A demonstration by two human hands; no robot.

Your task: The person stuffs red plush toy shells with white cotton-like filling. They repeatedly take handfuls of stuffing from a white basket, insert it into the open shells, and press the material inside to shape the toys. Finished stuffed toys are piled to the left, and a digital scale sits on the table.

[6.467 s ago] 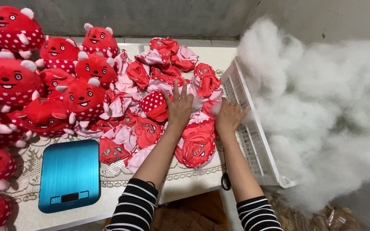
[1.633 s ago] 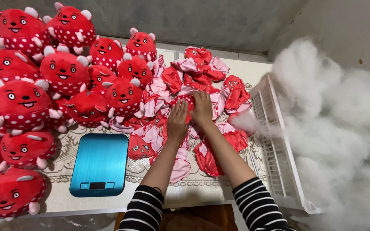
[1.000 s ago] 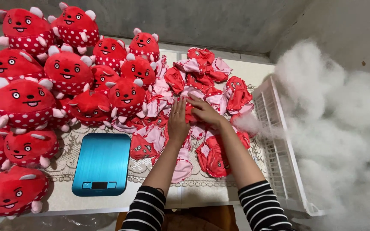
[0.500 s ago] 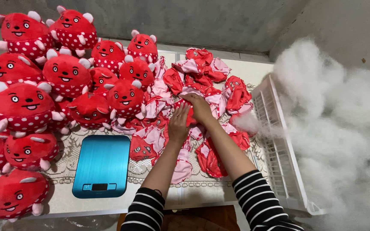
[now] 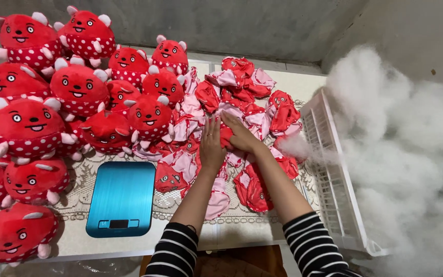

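Note:
A heap of flat, unstuffed red and pink toy skins (image 5: 232,107) lies on the table. Both my hands rest on its middle. My left hand (image 5: 212,146) lies palm down with fingers together. Beside it, my right hand (image 5: 239,135) closes around one red skin (image 5: 226,137) that shows between the two hands. Both sleeves are black and white striped.
Several stuffed red plush toys (image 5: 78,87) with white spots crowd the left side. A blue kitchen scale (image 5: 121,197) sits on a lace cloth near the front edge. A white plastic crate (image 5: 329,169) stands on edge at the right, with a big pile of white stuffing (image 5: 401,154) beyond it.
My hands drew together from apart onto the middle of the heap. The right hand has closed on a red skin; the view shifted slightly.

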